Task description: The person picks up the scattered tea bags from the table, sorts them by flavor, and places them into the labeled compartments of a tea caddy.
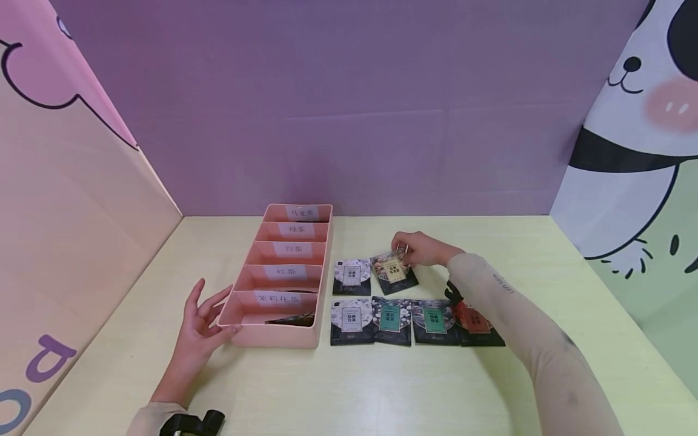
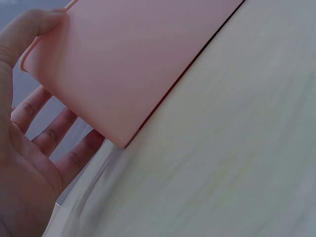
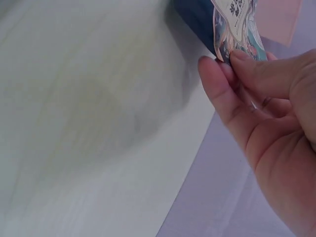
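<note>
My right hand [image 1: 422, 249] pinches the upper corner of a black tea sachet with a cream label [image 1: 395, 270], tilted over the table. The thumb and fingertips on this sachet [image 3: 236, 19] show close up in the right wrist view. My left hand [image 1: 200, 324] is at the near left corner of a pink compartment box [image 1: 272, 336]. Its thumb [image 2: 49, 20] rests on the front rim, while the other fingers spread loosely along the box's left side. A dark sachet [image 1: 294, 320] lies in the nearest compartment.
Beside the box lies a tea sachet with a white label [image 1: 351, 277]. Nearer me is a row: another white-labelled sachet [image 1: 352, 319], two green-labelled sachets [image 1: 389, 318] and a red-labelled sachet [image 1: 477, 324], partly under my right forearm. A purple wall [image 1: 360, 121] stands behind the table.
</note>
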`<state>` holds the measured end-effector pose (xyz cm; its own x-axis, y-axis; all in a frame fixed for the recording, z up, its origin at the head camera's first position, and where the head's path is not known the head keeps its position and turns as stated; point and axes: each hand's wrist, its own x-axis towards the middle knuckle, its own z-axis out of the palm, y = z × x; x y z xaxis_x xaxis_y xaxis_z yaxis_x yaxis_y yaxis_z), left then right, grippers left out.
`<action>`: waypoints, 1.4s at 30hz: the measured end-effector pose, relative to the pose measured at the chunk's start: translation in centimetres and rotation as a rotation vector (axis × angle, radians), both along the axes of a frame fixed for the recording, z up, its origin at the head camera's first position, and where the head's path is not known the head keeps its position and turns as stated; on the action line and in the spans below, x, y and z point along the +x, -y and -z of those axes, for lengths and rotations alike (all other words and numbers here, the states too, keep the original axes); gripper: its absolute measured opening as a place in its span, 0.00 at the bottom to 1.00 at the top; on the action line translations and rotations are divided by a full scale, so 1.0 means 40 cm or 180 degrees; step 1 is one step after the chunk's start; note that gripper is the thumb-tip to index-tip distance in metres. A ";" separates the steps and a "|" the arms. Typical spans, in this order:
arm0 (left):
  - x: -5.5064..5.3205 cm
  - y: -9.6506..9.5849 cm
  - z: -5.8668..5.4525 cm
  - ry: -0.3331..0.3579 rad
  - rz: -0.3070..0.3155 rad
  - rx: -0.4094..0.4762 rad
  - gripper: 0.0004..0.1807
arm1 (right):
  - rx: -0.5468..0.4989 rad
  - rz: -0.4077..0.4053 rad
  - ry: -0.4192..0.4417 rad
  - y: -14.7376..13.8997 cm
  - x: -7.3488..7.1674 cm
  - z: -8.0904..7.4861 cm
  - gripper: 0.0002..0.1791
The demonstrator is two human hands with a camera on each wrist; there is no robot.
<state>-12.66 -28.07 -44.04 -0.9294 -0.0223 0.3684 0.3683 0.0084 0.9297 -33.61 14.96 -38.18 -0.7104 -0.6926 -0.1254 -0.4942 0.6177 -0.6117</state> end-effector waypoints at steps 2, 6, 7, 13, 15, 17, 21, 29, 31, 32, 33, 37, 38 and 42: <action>0.000 -0.001 -0.001 -0.0030 0.0019 0.0018 0.57 | -0.0028 0.0053 0.0007 -0.003 0.000 -0.011 0.14; 0.000 -0.001 -0.002 -0.0084 0.0058 0.0059 0.57 | -0.0077 0.0096 -0.0049 -0.005 0.000 -0.029 0.15; -0.001 -0.002 -0.002 -0.0090 0.0059 0.0061 0.57 | -0.0096 0.0100 -0.0057 -0.005 0.002 -0.034 0.15; -0.005 -0.003 -0.002 -0.0102 0.0055 0.0056 0.57 | -0.0168 0.0121 -0.0108 -0.004 0.004 -0.044 0.15; -0.006 -0.003 -0.001 -0.0097 0.0057 0.0058 0.57 | -0.0198 0.0116 -0.0149 -0.005 0.002 -0.044 0.15; -0.006 -0.004 -0.001 -0.0070 0.0042 0.0036 0.57 | -0.0244 0.0114 -0.0190 -0.006 -0.003 -0.044 0.15; -0.006 -0.003 -0.002 -0.0014 0.0026 0.0005 0.57 | -0.0399 0.0153 -0.0238 -0.002 -0.011 -0.052 0.14; -0.008 0.000 -0.001 -0.0030 0.0059 0.0029 0.57 | -0.0734 0.0413 -0.0085 0.037 -0.011 -0.097 0.13; -0.008 0.001 -0.001 -0.0033 0.0065 0.0008 0.57 | -0.0793 0.0471 -0.0063 0.052 -0.012 -0.106 0.12; -0.008 0.001 -0.001 -0.0035 0.0066 0.0007 0.57 | -0.0811 0.0494 -0.0068 0.059 -0.014 -0.111 0.12; -0.007 0.001 -0.001 -0.0035 0.0062 0.0005 0.57 | -0.0830 0.0512 -0.0084 0.067 -0.016 -0.115 0.12; -0.005 0.001 0.000 -0.0012 0.0048 -0.0016 0.57 | -0.0921 0.0588 -0.0189 0.103 -0.024 -0.132 0.13; -0.004 0.001 0.000 0.0003 0.0033 -0.0025 0.57 | -0.0947 0.0615 -0.0224 0.114 -0.026 -0.137 0.12; -0.002 0.003 0.001 0.0076 -0.0012 -0.0059 0.57 | -0.1108 0.0734 -0.0283 0.161 -0.030 -0.157 0.11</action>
